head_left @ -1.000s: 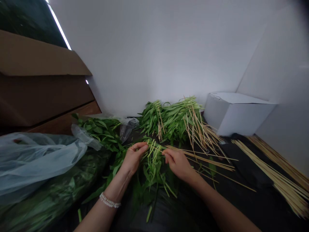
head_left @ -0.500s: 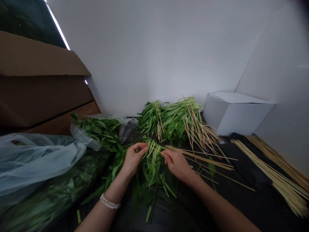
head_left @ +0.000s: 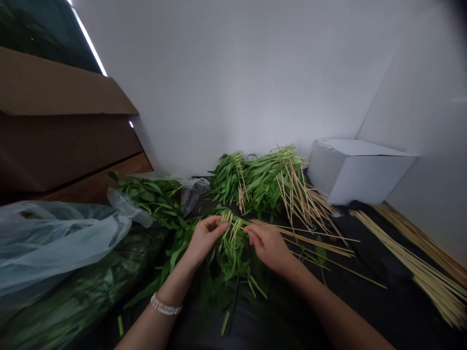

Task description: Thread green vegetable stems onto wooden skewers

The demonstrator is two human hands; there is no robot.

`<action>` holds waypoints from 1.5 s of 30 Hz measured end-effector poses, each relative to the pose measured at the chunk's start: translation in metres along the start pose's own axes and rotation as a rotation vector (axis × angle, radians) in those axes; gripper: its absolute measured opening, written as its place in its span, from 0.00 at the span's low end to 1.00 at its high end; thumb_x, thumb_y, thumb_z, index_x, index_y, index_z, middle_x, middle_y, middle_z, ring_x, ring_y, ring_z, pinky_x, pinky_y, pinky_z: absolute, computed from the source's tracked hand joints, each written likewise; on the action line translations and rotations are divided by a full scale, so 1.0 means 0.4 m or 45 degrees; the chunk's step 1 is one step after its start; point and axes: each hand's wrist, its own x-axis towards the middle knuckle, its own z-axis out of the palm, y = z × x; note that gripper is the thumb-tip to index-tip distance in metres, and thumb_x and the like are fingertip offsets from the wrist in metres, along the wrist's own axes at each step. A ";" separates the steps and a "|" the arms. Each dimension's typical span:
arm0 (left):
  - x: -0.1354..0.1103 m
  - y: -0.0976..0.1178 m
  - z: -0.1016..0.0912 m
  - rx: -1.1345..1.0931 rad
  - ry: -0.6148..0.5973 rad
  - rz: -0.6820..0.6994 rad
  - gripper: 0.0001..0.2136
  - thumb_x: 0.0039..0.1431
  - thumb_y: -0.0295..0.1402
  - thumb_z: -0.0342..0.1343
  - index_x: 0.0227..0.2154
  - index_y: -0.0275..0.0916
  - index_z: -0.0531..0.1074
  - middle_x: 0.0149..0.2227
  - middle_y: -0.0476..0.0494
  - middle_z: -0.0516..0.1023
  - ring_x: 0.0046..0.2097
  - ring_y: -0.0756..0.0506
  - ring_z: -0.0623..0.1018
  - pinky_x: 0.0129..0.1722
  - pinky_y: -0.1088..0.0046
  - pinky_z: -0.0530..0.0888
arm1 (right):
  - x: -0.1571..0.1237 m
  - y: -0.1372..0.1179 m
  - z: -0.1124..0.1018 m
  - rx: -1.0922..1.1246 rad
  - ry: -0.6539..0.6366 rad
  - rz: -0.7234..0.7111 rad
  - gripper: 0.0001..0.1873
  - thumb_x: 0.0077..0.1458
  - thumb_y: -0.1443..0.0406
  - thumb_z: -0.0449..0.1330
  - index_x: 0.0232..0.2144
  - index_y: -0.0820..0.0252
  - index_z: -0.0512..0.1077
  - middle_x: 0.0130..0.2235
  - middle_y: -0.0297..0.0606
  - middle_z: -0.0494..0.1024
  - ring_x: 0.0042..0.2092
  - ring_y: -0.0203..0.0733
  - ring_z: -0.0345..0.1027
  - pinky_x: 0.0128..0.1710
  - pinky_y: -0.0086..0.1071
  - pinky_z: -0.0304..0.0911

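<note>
My left hand (head_left: 206, 238), a white beaded bracelet on its wrist, pinches pale stems of leafy greens (head_left: 233, 233) that look like water spinach. A thin bamboo skewer (head_left: 242, 228) runs crosswise through the stems. Its right end sits between the closed thumb and fingers of my right hand (head_left: 268, 245). Leaves of the held greens hang down over the dark surface. Behind my hands lie skewered greens (head_left: 270, 182) in a pile, with skewer ends (head_left: 308, 197) sticking out to the right. Several loose skewers (head_left: 321, 245) lie beside my right hand.
At left are a plastic bag (head_left: 73, 243) over greens, more loose greens (head_left: 149, 197) and a cardboard box (head_left: 65, 141). A white box (head_left: 361, 170) stands at the back right against the wall. Bundles of skewers (head_left: 416, 267) lie far right. Cut stem pieces (head_left: 225, 323) lie in front.
My left hand has shifted slightly right, and the stems sit closer together beside its fingertips. My right hand has barely moved.
</note>
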 end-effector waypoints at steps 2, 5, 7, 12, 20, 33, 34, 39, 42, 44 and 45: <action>0.000 -0.001 0.000 0.020 0.030 0.007 0.14 0.46 0.42 0.67 0.30 0.35 0.78 0.28 0.47 0.78 0.30 0.50 0.74 0.33 0.76 0.69 | -0.001 0.000 0.003 -0.051 0.012 -0.002 0.11 0.62 0.67 0.48 0.37 0.57 0.71 0.29 0.33 0.75 0.31 0.38 0.67 0.36 0.30 0.56; 0.002 -0.004 -0.001 -0.037 0.069 -0.020 0.17 0.48 0.46 0.64 0.31 0.35 0.79 0.29 0.46 0.80 0.31 0.48 0.74 0.35 0.74 0.70 | -0.003 -0.001 0.004 -0.065 0.020 0.008 0.11 0.62 0.67 0.48 0.36 0.56 0.70 0.29 0.33 0.75 0.32 0.38 0.68 0.37 0.30 0.56; 0.003 -0.007 -0.002 -0.070 0.078 -0.050 0.17 0.48 0.47 0.63 0.31 0.35 0.80 0.29 0.46 0.80 0.31 0.48 0.75 0.35 0.74 0.70 | -0.003 -0.003 0.003 -0.068 0.022 0.010 0.11 0.62 0.67 0.48 0.36 0.57 0.70 0.29 0.33 0.75 0.32 0.38 0.68 0.37 0.30 0.56; 0.003 -0.010 0.000 -0.092 0.105 -0.105 0.17 0.44 0.46 0.66 0.31 0.36 0.81 0.29 0.46 0.81 0.32 0.47 0.76 0.35 0.73 0.70 | -0.004 -0.006 0.005 -0.085 0.023 -0.009 0.11 0.61 0.68 0.48 0.35 0.58 0.71 0.31 0.34 0.76 0.31 0.38 0.67 0.36 0.30 0.57; -0.002 -0.003 0.006 -0.119 0.107 -0.138 0.17 0.43 0.44 0.67 0.30 0.36 0.81 0.28 0.45 0.81 0.29 0.48 0.75 0.32 0.74 0.71 | -0.009 -0.006 0.011 -0.266 0.006 -0.043 0.14 0.61 0.69 0.47 0.40 0.57 0.72 0.35 0.37 0.78 0.35 0.40 0.70 0.35 0.31 0.58; -0.004 -0.009 0.006 -0.049 0.006 -0.123 0.15 0.47 0.45 0.64 0.25 0.36 0.79 0.26 0.46 0.80 0.28 0.48 0.74 0.30 0.75 0.70 | -0.007 0.002 0.016 -0.202 -0.035 -0.087 0.13 0.61 0.71 0.46 0.38 0.59 0.71 0.33 0.37 0.77 0.33 0.39 0.68 0.35 0.30 0.58; -0.002 -0.010 0.006 -0.046 0.005 -0.111 0.15 0.48 0.45 0.64 0.26 0.36 0.79 0.26 0.47 0.79 0.28 0.48 0.74 0.31 0.75 0.70 | -0.006 0.002 0.014 -0.204 -0.027 -0.083 0.13 0.61 0.70 0.47 0.38 0.59 0.71 0.32 0.37 0.76 0.33 0.39 0.68 0.35 0.30 0.58; -0.001 -0.008 0.013 -0.066 -0.068 -0.036 0.18 0.47 0.47 0.64 0.36 0.38 0.79 0.34 0.45 0.81 0.36 0.45 0.77 0.40 0.72 0.71 | -0.006 -0.005 0.011 -0.249 0.013 -0.116 0.14 0.61 0.70 0.47 0.42 0.58 0.71 0.34 0.38 0.77 0.35 0.40 0.69 0.36 0.30 0.58; -0.008 -0.006 0.024 -0.038 -0.218 -0.026 0.17 0.44 0.43 0.67 0.36 0.37 0.79 0.37 0.43 0.81 0.40 0.43 0.78 0.44 0.70 0.71 | -0.008 -0.006 0.015 -0.297 0.006 -0.155 0.15 0.62 0.69 0.46 0.43 0.59 0.72 0.35 0.39 0.77 0.36 0.40 0.70 0.36 0.31 0.59; -0.012 -0.005 0.026 -0.039 -0.270 -0.061 0.15 0.46 0.42 0.66 0.32 0.36 0.79 0.33 0.43 0.81 0.37 0.44 0.78 0.41 0.71 0.71 | -0.008 -0.003 0.015 -0.333 0.018 -0.173 0.16 0.64 0.68 0.46 0.43 0.58 0.72 0.36 0.41 0.78 0.38 0.41 0.70 0.37 0.31 0.60; -0.012 -0.003 0.023 -0.066 -0.253 -0.090 0.14 0.48 0.43 0.65 0.30 0.35 0.79 0.31 0.43 0.80 0.34 0.45 0.77 0.38 0.72 0.72 | -0.006 0.000 0.012 -0.353 0.028 -0.176 0.16 0.64 0.68 0.45 0.44 0.58 0.72 0.37 0.41 0.78 0.39 0.41 0.70 0.38 0.31 0.60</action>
